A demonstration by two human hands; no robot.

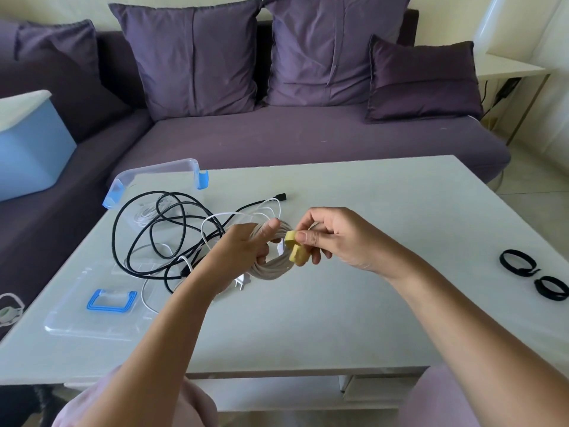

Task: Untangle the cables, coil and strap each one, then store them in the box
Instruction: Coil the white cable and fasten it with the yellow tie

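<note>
My left hand (pixel 246 245) grips a coiled beige cable (pixel 274 266) above the middle of the white table (pixel 369 211), thumb laid over the coil's top. My right hand (pixel 332 238) pinches a yellow strap (pixel 295 248) that wraps round the coil's right side. The cable's white plug (pixel 241 283) hangs at the coil's lower left. To the left lies a tangle of a black cable (pixel 154 229) and a thin white cable (pixel 215 220). The clear box (pixel 132 186) with blue clips stands behind the tangle, holding a coiled white cable.
The box's clear lid (pixel 77 318) with a blue handle lies at the table's front left. Two black straps (pixel 520 263) rest near the right edge. A purple sofa with cushions and a blue bin (pixel 34 149) stand behind the table.
</note>
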